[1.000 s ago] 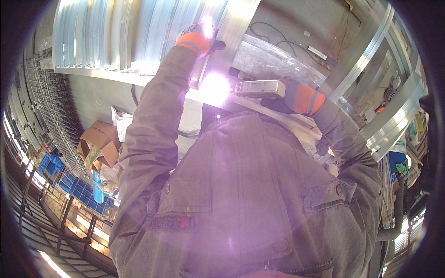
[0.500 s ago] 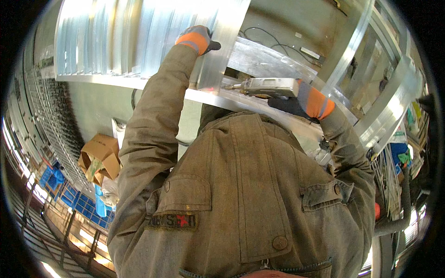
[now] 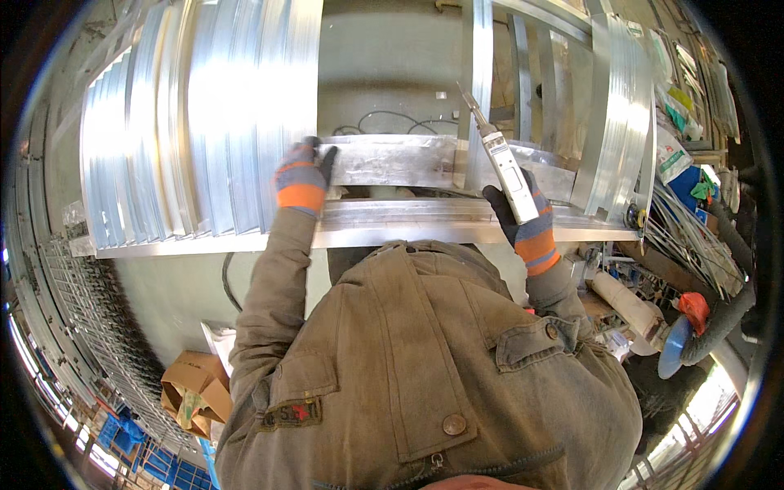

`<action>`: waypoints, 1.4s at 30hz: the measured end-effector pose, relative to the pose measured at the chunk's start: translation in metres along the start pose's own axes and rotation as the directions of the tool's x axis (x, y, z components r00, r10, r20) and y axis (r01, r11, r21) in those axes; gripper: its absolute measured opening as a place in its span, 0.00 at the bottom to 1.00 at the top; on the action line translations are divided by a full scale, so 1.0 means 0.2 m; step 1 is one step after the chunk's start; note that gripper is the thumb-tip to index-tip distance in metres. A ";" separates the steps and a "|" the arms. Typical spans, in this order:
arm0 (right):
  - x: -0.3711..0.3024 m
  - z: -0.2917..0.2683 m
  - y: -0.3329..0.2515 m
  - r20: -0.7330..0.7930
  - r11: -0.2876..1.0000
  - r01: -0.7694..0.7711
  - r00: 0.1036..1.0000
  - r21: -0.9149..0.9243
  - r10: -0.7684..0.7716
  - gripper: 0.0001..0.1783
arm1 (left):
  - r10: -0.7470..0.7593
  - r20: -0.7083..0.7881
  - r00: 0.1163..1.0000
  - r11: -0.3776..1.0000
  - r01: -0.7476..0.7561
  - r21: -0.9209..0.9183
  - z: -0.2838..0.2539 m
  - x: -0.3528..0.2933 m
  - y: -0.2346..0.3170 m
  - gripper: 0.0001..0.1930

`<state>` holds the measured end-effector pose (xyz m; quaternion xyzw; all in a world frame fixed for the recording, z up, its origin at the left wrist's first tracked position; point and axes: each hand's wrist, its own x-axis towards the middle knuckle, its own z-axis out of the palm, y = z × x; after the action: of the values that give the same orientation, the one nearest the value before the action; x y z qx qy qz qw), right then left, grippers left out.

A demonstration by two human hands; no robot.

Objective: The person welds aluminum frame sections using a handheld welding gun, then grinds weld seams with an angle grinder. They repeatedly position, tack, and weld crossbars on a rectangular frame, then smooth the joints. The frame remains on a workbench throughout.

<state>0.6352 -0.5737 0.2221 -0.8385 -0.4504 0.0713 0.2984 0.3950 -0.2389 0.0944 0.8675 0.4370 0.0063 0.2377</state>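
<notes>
Nearest me, my olive work jacket [image 3: 425, 367] fills the lower view. Beyond it my gloved right hand [image 3: 523, 220] grips a white welding torch [image 3: 505, 163], tip raised at an upright metal strip [image 3: 476, 90]. My gloved left hand [image 3: 302, 178] clamps the horizontal metal plate's [image 3: 392, 161] left end.

Your left glove [image 3: 300, 181] was grey-blue, banded with bright orange at the cuff; your right glove [image 3: 523, 224] was black at the fingers, its cuff striped orange and grey-blue. The welding torch [image 3: 506, 167] you held was white with a silver tip. The flat metal bar [image 3: 388, 161] shone dull silver, mottled with darker patches, and the ribbed panels [image 3: 204, 122] gleamed pale silver in lengthwise stripes. Your jacket [image 3: 425, 367] was olive-brown, with a brown button and a small red mark on its pocket patch. The cardboard box [image 3: 196, 390] was tan.
</notes>
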 end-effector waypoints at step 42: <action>-0.38 -0.24 0.31 -0.004 0.980 0.109 0.994 0.169 -0.110 0.23 | -0.113 0.191 0.975 0.932 0.170 -0.319 0.50 -0.24 0.68 0.72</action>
<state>0.6539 -0.6802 0.2143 -0.7839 -0.4890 0.0946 0.3707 0.4894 -0.3845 0.0719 0.7782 0.4692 -0.0110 0.4173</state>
